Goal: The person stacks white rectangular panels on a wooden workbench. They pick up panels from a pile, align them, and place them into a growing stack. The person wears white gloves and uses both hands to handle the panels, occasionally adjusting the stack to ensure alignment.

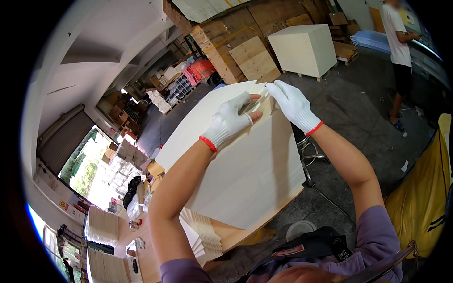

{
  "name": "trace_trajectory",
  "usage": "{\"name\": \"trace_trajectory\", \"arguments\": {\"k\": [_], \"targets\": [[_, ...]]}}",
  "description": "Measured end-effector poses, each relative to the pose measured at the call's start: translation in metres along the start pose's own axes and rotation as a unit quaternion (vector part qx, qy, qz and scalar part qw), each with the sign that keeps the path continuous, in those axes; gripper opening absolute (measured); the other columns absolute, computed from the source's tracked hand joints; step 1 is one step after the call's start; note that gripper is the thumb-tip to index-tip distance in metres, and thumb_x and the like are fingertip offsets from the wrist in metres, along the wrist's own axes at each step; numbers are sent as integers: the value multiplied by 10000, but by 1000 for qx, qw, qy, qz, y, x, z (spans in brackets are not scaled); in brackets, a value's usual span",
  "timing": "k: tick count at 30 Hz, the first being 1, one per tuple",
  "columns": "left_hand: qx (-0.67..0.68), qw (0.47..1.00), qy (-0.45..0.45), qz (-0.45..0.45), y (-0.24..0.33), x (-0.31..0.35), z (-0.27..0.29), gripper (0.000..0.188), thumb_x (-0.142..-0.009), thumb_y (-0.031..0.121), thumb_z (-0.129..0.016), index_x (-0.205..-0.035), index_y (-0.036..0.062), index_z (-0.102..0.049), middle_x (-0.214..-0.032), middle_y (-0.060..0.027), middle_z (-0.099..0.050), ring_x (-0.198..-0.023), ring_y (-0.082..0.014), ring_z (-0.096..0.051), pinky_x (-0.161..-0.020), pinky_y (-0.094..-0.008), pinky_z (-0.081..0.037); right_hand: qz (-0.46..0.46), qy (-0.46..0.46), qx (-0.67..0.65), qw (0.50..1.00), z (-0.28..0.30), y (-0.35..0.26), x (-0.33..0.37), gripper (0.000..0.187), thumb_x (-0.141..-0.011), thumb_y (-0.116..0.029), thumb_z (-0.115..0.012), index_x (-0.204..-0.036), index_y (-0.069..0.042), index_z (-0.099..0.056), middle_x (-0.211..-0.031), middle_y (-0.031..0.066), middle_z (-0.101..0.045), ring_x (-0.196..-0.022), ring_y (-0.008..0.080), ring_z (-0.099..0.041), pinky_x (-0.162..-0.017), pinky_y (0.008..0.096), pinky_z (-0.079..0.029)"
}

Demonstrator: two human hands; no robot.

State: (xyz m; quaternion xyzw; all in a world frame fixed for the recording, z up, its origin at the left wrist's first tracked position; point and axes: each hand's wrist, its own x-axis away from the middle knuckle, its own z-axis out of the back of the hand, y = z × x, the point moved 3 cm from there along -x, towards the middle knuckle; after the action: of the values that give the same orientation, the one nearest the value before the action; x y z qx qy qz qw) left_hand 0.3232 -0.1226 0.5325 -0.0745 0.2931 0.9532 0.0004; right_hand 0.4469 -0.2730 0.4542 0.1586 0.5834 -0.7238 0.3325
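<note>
A tall stack of white paper or card sheets (245, 174) stands on a wooden table (231, 236) in front of me. My left hand (231, 118), in a white glove with red cuff and bare thumb and fingertip, grips the edge of some upper sheets, thumb and finger apart across the layers. At the right corner of the same sheets, my right hand (290, 101) is closed, its gloved fingers bent over the edge. Between both hands, the upper sheets (267, 104) show slightly separated edges. The fingers' undersides are hidden.
Smaller fanned stacks of sheets (205, 236) lie beside the big stack. More stacks (101, 226) stand at the left. A white block on a pallet (304, 49) stands behind. At far right are a person (398, 42) and a yellow cover (420, 198); a bucket (300, 228) is below.
</note>
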Motion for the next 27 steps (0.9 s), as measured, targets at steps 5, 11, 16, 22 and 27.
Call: {"name": "trace_trajectory", "arguments": {"k": [5, 11, 16, 22, 27], "targets": [[50, 992, 56, -101, -14, -7, -1, 455, -1003, 110, -668, -1454, 90, -604, -1169, -64, -702, -985, -143, -638, -878, -299, -535, -21, -12, -10, 1000, 2, -7, 4, 606, -1078, -594, -393, -978, -28, -584, -863, 225, -632, -886, 447, -618, -788, 488, -464], [-37, 998, 20, -50, -11, -11, -2, 328, -1011, 120, -660, -1335, 73, -665, -1008, -24, -669, -900, -118, -586, -818, -286, -509, 14, 0, 2, 1000, 0, 0, 1, 564, -1084, -565, -394, -1013, -39, -585, -877, 230, -622, -901, 445, -617, -783, 490, -464], [-41, 998, 25, -48, -15, -9, -6, 345, -968, 166, -747, -1289, 67, -671, -951, -7, -662, -862, -101, -560, -760, -289, -496, 11, -3, -2, 1000, -1, -2, 3, 520, -1084, -535, -395, -1079, -63, -615, -923, 224, -634, -921, 438, -625, -791, 488, -471], [-18, 999, 17, -44, -14, -9, -5, 367, -962, 175, -760, -1303, 75, -668, -982, -17, -679, -868, -106, -563, -751, -290, -499, 8, -4, -1, 1000, 0, 0, 3, 521, -1079, -541, -400, -1086, -68, -619, -935, 220, -640, -922, 437, -628, -797, 485, -474], [4, 991, 49, -128, -23, -14, -6, 298, -1029, 185, -636, -1312, 105, -687, -920, -45, -643, -868, -141, -581, -817, -303, -501, -25, -22, -35, 999, -1, 0, 1, 552, -1084, -566, -403, -1024, -50, -590, -885, 224, -625, -886, 438, -620, -786, 479, -468]]}}
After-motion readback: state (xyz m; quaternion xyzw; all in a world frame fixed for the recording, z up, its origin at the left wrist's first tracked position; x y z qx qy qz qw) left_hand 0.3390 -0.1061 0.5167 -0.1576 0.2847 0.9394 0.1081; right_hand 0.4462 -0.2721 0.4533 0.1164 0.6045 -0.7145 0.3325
